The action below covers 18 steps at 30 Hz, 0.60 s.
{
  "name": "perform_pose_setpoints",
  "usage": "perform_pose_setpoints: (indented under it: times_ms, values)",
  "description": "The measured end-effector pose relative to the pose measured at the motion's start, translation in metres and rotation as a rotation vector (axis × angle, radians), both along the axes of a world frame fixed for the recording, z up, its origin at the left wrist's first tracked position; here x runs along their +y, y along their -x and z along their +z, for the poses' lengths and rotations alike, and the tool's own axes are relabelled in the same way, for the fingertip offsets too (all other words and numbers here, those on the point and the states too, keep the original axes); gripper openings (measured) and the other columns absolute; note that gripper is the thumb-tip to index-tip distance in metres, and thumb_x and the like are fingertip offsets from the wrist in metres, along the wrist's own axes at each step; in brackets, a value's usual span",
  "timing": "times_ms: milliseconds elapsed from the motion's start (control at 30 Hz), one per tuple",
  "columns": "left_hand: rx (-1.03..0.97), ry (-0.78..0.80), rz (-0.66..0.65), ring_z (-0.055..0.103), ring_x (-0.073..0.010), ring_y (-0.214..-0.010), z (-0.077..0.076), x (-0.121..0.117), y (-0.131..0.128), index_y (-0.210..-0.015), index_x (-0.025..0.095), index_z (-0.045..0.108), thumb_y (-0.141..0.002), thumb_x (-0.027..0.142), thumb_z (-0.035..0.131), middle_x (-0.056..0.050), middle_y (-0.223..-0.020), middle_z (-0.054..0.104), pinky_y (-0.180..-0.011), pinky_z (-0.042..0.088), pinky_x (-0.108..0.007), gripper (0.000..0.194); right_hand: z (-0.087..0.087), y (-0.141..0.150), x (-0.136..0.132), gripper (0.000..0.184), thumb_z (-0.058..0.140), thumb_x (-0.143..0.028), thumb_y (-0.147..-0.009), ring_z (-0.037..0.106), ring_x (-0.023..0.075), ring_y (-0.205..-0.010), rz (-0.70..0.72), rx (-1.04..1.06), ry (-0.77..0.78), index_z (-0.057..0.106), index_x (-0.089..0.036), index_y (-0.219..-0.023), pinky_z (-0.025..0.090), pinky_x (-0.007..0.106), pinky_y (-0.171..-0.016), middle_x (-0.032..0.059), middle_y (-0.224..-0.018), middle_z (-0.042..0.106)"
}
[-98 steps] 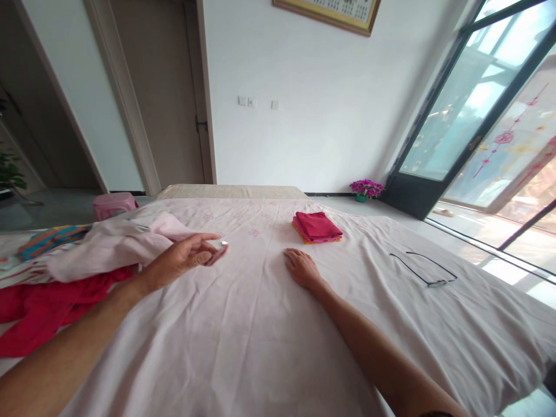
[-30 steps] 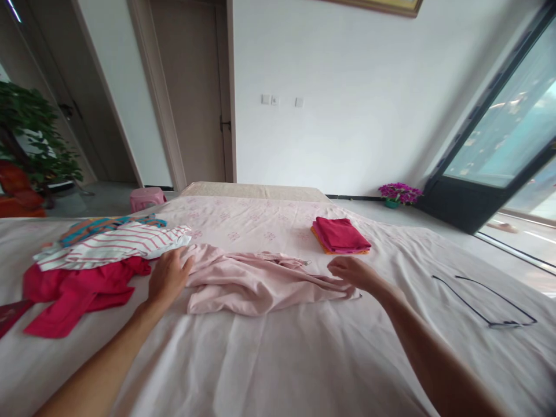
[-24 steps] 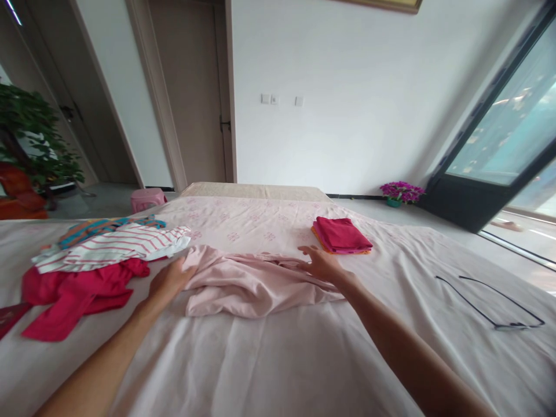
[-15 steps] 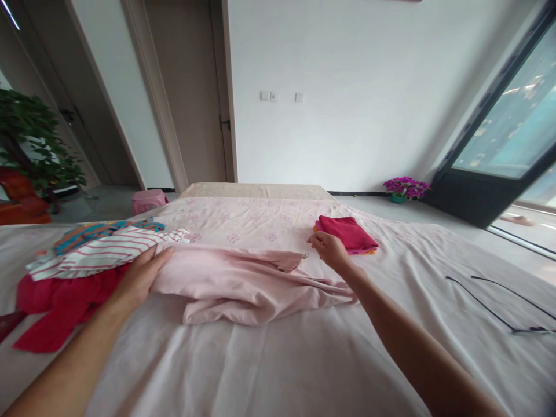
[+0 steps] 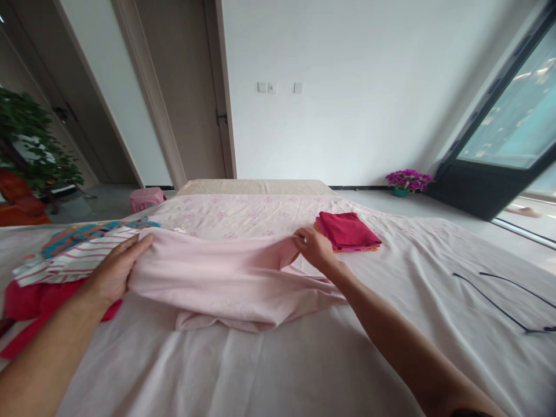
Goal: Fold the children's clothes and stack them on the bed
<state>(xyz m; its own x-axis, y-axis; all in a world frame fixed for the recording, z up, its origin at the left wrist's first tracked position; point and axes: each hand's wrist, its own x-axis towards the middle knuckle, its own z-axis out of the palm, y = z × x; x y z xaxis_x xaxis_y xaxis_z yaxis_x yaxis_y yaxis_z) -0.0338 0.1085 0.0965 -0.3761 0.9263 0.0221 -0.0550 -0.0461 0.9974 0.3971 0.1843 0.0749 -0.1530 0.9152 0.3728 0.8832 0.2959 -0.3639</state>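
Observation:
A pale pink garment is stretched sideways between my two hands, its near part lying on the pink sheet. My left hand grips its left end, the thumb on top and the other fingers hidden beneath the cloth. At the upper right corner my right hand pinches the edge of the garment, fingers closed. Just beyond the right hand sits a neat folded stack of red cloth with orange showing underneath. The garment's exact kind is not clear from its folds.
Left of my left hand lies a loose heap with a striped white garment, a blue and orange one and a red one. Black-framed glasses rest on the sheet at right. A pink stool stands beyond the bed.
The pink garment came from the left heap to the middle. My left hand has since pulled its end leftward and up, and my right hand has closed on its right corner.

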Motion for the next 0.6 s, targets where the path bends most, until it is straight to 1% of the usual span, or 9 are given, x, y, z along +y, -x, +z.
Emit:
perform_pose_setpoints:
  times_ms: [67, 100, 167, 233, 367, 400, 467, 533, 600]
  values:
    - [0.027, -0.049, 0.028, 0.069, -0.0174, -0.071, 0.002, 0.002, 0.008, -0.11, 0.019, 0.069, -0.053, 0.047, 0.088, 0.0, -0.082, 0.076, -0.052, 0.052, -0.019, 0.066, 0.021, -0.01, -0.004, 0.02, 0.052, -0.035, -0.09, 0.063, 0.0193, -0.086, -0.082, 0.2, -0.184, 0.067, -0.023, -0.097, 0.043, 0.026, -0.068, 0.0046, -0.097, 0.07]
    - [0.066, -0.08, 0.045, 0.069, -0.0172, -0.073, 0.004, 0.004, 0.01, -0.109, 0.018, 0.069, -0.055, 0.047, 0.087, 0.0, -0.083, 0.075, -0.053, 0.051, -0.018, 0.064, 0.032, -0.014, -0.006, 0.021, 0.052, -0.037, -0.089, 0.063, 0.0188, -0.081, -0.095, 0.306, -0.223, 0.065, -0.022, -0.097, 0.043, 0.026, -0.066, 0.0041, -0.092, 0.069]
    - [0.122, -0.124, 0.048, 0.067, -0.0163, -0.076, 0.01, 0.009, 0.01, -0.108, 0.016, 0.069, -0.06, 0.045, 0.086, -0.001, -0.085, 0.075, -0.057, 0.051, -0.018, 0.058, 0.051, -0.018, -0.008, 0.024, 0.054, -0.041, -0.088, 0.06, 0.0168, -0.068, -0.062, 0.542, -0.205, 0.063, -0.021, -0.095, 0.043, 0.025, -0.058, 0.0013, -0.078, 0.065]
    - [0.087, -0.145, 0.04, 0.065, -0.0147, -0.074, 0.016, 0.015, 0.003, -0.106, 0.015, 0.069, -0.064, 0.044, 0.084, 0.0, -0.083, 0.074, -0.059, 0.051, -0.018, 0.053, 0.062, -0.017, -0.009, 0.025, 0.056, -0.044, -0.085, 0.054, 0.014, -0.056, 0.028, 0.792, -0.106, 0.061, -0.02, -0.092, 0.041, 0.023, -0.049, -0.0022, -0.067, 0.058]
    - [0.002, -0.136, 0.024, 0.055, -0.0076, -0.055, 0.02, 0.019, -0.025, -0.101, 0.016, 0.067, -0.066, 0.038, 0.082, 0.006, -0.068, 0.066, -0.051, 0.045, -0.015, 0.045, 0.058, -0.006, -0.009, 0.03, 0.067, -0.045, -0.075, 0.05, 0.0103, -0.05, 0.164, 1.146, 0.114, 0.058, -0.019, -0.088, 0.042, 0.021, -0.043, -0.0055, -0.062, 0.054]
    - [0.008, -0.109, -0.01, 0.05, -0.0058, -0.049, 0.02, 0.018, -0.034, -0.099, 0.017, 0.066, -0.066, 0.037, 0.082, 0.008, -0.063, 0.062, -0.045, 0.039, -0.014, 0.042, 0.053, -0.002, -0.009, 0.032, 0.069, -0.043, -0.072, 0.052, 0.0102, -0.051, 0.174, 1.203, 0.169, 0.059, -0.019, -0.09, 0.044, 0.021, -0.045, -0.0053, -0.064, 0.056]
    - [0.047, -0.028, -0.162, 0.045, -0.0052, -0.044, 0.018, 0.012, -0.054, -0.097, 0.017, 0.066, -0.068, 0.038, 0.079, 0.008, -0.058, 0.058, -0.04, 0.032, -0.014, 0.038, 0.045, 0.009, -0.013, 0.034, 0.072, -0.038, -0.069, 0.057, 0.011, -0.058, 0.201, 1.293, 0.278, 0.06, -0.019, -0.093, 0.051, 0.023, -0.052, -0.0038, -0.07, 0.06]
    - [0.165, 0.009, -0.34, 0.054, -0.0091, -0.053, 0.016, 0.006, -0.079, -0.098, 0.017, 0.067, -0.07, 0.04, 0.077, 0.003, -0.066, 0.063, -0.044, 0.036, -0.016, 0.037, 0.041, 0.023, -0.019, 0.033, 0.074, -0.032, -0.067, 0.062, 0.0122, -0.066, 0.264, 1.344, 0.365, 0.061, -0.019, -0.094, 0.055, 0.026, -0.062, -0.0019, -0.076, 0.064]
    - [0.361, -0.023, -0.411, 0.063, -0.0155, -0.071, 0.015, 0.0, -0.105, -0.107, 0.019, 0.067, -0.068, 0.04, 0.077, -0.002, -0.084, 0.07, -0.057, 0.045, -0.021, 0.045, 0.042, 0.042, -0.03, 0.031, 0.075, -0.028, -0.066, 0.064, 0.0126, -0.071, 0.356, 1.347, 0.434, 0.062, -0.018, -0.092, 0.055, 0.027, -0.069, -0.0009, -0.078, 0.066]
